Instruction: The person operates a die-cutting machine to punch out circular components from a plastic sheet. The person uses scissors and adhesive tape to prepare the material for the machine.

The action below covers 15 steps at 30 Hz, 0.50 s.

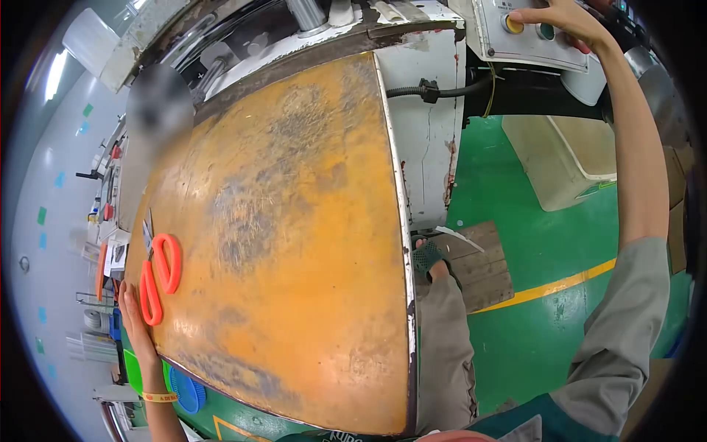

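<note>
My right hand (563, 22) reaches up to a pale control panel (530, 46). Its index finger is stretched onto a yellow push button (513, 24), while the other fingers hang near a dark green button (545, 32). My left hand (137, 324) lies along the left edge of a worn orange work table (331, 280), fingers extended and holding nothing. Close beside it on the table top rest scissors (156, 248) with orange-red handles, blades pointing away from me.
Behind the table stands a white machine body (423, 140) with chipped paint and a black cable (471, 90). A cream bin (541, 162) and a wooden board (482, 269) are on the green floor at right. Blue basket (188, 390) sits below, left.
</note>
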Tool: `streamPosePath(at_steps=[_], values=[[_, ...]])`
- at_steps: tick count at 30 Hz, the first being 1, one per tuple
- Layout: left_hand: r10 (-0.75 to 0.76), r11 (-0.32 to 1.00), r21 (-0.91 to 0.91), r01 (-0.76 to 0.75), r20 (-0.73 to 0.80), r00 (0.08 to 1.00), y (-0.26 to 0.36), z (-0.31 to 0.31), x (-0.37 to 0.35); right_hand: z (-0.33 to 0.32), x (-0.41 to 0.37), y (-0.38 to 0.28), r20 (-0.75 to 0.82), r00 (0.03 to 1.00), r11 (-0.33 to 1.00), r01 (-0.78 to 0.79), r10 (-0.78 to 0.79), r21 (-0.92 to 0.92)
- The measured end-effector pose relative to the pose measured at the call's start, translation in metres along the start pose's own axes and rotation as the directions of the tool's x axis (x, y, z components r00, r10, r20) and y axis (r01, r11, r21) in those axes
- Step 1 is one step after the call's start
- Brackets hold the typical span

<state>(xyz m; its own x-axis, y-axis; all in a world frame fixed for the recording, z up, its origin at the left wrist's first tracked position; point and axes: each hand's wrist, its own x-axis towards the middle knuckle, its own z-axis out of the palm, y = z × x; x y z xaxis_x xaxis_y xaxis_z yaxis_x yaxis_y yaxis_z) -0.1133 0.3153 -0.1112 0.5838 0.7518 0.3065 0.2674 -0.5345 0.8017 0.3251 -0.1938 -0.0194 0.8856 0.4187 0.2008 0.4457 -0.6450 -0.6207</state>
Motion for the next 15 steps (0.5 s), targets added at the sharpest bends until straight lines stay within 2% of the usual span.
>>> streamPosePath(at_steps=[6, 7, 10, 11, 13, 14, 15], values=[[0.000, 1.000, -0.004, 0.000, -0.010, 1.000, 0.002, 0.002, -0.001, -0.001, -0.009, -0.016, 0.039, 0.999, 0.999, -0.009, 0.008, 0.045], [-0.005, 1.000, -0.016, 0.005, -0.017, 1.000, 0.003, 0.003, -0.001, -0.011, -0.006, -0.022, 0.104, 0.979, 0.978, -0.163, 0.176, -0.129], [0.045, 0.998, 0.046, -0.045, -0.011, 0.999, -0.010, -0.005, 0.006, -0.005, 0.005, 0.001, -0.026, 0.998, 0.998, -0.063, 0.062, -0.008], [0.054, 0.997, 0.061, -0.052, -0.016, 0.998, -0.011, -0.004, 0.006, 0.003, -0.005, -0.028, -0.108, 0.981, 0.986, -0.164, 0.164, 0.007], [0.071, 0.993, 0.094, -0.068, -0.023, 0.997, -0.005, -0.002, 0.003, 0.001, 0.018, 0.020, -0.103, 0.993, 0.998, 0.057, -0.060, -0.025], [0.071, 0.979, 0.196, -0.058, -0.059, 0.996, 0.005, 0.003, 0.000, -0.002, 0.030, 0.043, -0.099, 0.980, 0.985, 0.171, -0.174, -0.040], [0.113, 0.955, 0.283, -0.092, -0.058, 0.992, 0.000, 0.001, 0.000, -0.008, 0.036, 0.047, -0.054, 0.984, 0.982, 0.167, -0.172, -0.086]])
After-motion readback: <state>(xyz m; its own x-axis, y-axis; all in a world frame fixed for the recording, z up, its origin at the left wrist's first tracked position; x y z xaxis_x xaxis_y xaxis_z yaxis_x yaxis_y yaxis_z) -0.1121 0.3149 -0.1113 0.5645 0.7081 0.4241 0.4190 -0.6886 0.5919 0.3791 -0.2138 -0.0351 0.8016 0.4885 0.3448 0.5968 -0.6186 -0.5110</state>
